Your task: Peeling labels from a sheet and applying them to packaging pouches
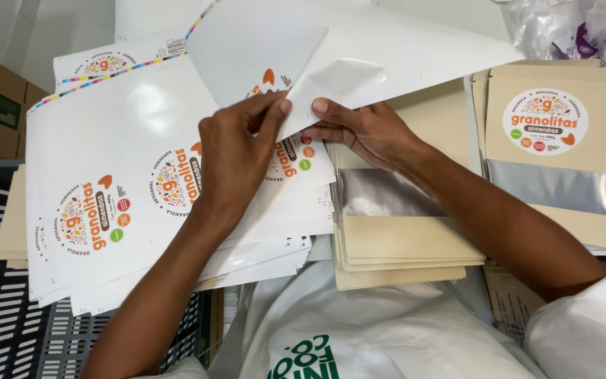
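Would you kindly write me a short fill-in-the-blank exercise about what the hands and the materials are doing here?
1. Both hands, left hand and right hand, pinch a round ____ at the sticker sheets.
2. The unlabelled pouches lie in a ____.
3. The labelled pouch lies on the person's ____ side.

Answers: sticker; stack; right

A glossy white sticker sheet [142, 175] printed with round orange-and-brown labels lies flat atop a stack of like sheets at nine o'clock, its upper right corner peeled up and curled toward twelve, beside a stack of tan window pouches [401, 238] at four o'clock.
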